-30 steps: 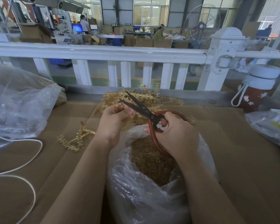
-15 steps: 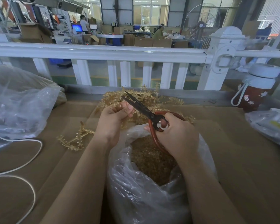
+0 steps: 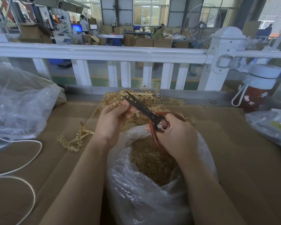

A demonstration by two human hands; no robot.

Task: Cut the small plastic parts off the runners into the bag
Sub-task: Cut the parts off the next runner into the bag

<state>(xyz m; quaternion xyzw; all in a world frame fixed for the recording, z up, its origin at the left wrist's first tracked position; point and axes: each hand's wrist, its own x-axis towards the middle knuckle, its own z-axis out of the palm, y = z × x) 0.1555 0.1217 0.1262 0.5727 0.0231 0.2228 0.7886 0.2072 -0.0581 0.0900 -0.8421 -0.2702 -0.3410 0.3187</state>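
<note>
- Runner [image 3: 120,106]: pinched in my left hand [image 3: 111,122], just above the bag [image 3: 136,184] mouth.
- Scissors [image 3: 143,109]: my right hand [image 3: 175,135] grips the red handles, blades parted at the runner.
- Cut parts [image 3: 151,158] fill the bag.
- More runners [image 3: 162,103] are piled behind on the surface [image 3: 234,159].

A work surface covered in flattened brown cardboard [image 3: 243,168] fills the lower frame. At center, an open clear plastic bag [image 3: 136,200] holding small golden parts rests on it. Behind the bag, a heap of golden plastic runners [image 3: 167,103] lies at the far edge, with a single runner [image 3: 75,140] left of center. A white cord [image 3: 34,153] loops at lower left. A crumpled clear bag [image 3: 18,103] sits at left, another plastic bag [image 3: 269,125] at right, and a red bottle [image 3: 256,93] with a white cap stands at upper right.
</note>
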